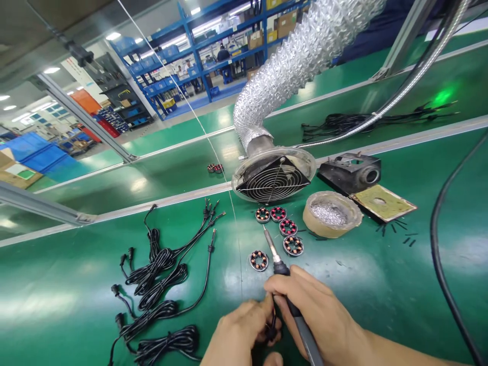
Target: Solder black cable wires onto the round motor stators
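A soldering iron is gripped in my right hand, its metal tip pointing away from me over the green table. My left hand is closed at the bottom centre, touching the right one. Between its fingers is a small dark part with thin wires, mostly hidden. Just past the hands lie several small ring-shaped coil cores: a copper-wound one left of the iron, another to its right, and a red-wound one farther back. Several coiled black cables lie on the left.
A round fume fan with a silver duct stands behind the cores. Right of it are a tub of silvery bits, a dark iron stand and a yellowish sponge pad. A thick black cord curves along the right.
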### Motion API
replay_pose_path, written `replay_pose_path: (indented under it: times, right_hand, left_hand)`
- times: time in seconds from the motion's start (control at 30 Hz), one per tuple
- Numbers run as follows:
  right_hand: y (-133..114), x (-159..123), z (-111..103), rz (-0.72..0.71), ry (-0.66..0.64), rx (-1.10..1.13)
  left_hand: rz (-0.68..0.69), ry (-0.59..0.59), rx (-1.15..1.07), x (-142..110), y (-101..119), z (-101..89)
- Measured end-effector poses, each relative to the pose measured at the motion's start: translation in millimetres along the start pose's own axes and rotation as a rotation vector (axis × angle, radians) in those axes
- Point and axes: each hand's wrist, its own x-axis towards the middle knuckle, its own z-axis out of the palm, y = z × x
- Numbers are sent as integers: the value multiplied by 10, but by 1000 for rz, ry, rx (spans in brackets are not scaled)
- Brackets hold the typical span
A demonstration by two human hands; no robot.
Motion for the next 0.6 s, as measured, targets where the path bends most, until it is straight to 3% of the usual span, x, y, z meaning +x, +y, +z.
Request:
replay_pose_path:
  times: [0.1, 0.27, 0.33, 0.47, 0.6]
  right_hand:
    - [21, 2, -35, -10, -16, -3]
    - [11, -34, -145, 41, 0, 20]
    - [-18, -60, -182, 72, -42, 91]
    - [31, -69, -216, 58, -30, 86]
    - [176, -30, -187, 21, -16, -28]
  left_hand:
    - [-18, 33, -30, 26, 73, -89]
    - [-142, 307, 25, 201, 102, -272]
    - [-182, 356, 124, 283, 96, -297]
    - [-177, 350, 370, 395, 123, -255]
    - [-79, 222, 354, 395, 165, -171]
